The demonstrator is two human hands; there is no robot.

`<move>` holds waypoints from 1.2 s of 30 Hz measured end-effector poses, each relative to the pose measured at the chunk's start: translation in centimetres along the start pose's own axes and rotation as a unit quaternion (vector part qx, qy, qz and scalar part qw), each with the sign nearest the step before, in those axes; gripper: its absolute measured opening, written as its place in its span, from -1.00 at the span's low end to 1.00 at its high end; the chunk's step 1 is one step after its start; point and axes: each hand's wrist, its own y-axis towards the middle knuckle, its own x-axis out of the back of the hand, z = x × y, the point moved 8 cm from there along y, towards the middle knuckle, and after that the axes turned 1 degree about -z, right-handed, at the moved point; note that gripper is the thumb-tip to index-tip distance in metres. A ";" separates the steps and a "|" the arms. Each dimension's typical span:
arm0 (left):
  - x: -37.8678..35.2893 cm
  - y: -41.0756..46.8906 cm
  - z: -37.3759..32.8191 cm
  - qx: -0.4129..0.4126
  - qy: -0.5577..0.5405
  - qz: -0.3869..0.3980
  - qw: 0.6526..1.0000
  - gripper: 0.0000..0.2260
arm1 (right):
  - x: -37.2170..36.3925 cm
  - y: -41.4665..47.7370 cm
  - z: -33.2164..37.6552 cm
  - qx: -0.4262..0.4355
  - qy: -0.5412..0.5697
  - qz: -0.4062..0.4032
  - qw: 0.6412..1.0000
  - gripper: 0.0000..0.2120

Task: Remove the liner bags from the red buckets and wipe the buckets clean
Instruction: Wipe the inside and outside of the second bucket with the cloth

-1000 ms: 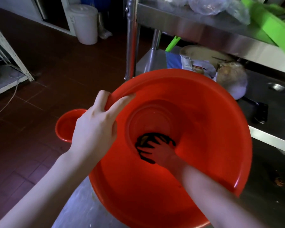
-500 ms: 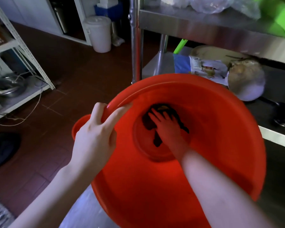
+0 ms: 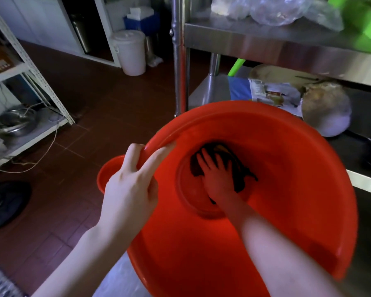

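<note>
Nearest the camera, the large round red plastic bucket (image 3: 287, 200) is tilted with its opening toward the viewer. Left hand (image 3: 131, 189) grasps the bucket's left rim, thumb outside and fingers hooked over the edge. Right hand (image 3: 217, 175) lies flat with fingers spread, pressing a dark cloth (image 3: 239, 172) against the bucket's bottom. Beyond the left rim, a second smaller red bucket (image 3: 107, 172) stands on the brown tiled floor (image 3: 107, 103). Farther back, a white lidded plastic pail (image 3: 130, 52) stands.

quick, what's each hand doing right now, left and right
Left hand: closed, gripping the rim of the big red bucket.
Right hand: open, fingers spread, pressing a dark cloth flat against the bucket's bottom.
</note>
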 end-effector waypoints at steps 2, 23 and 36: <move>-0.1 0.0 0.3 0.005 0.006 0.004 1.000 -0.30 | -0.9 0.0 4.1 0.112 -0.037 0.032 0.993 -0.40; 0.2 -4.7 1.8 0.096 0.003 0.084 0.992 -0.25 | 15.9 -18.8 -2.6 -0.008 0.285 -0.053 0.957 -0.57; 1.0 -8.0 6.3 0.332 -0.093 0.263 0.901 -0.34 | 25.6 -27.8 3.7 -0.003 0.408 -0.186 0.894 -0.72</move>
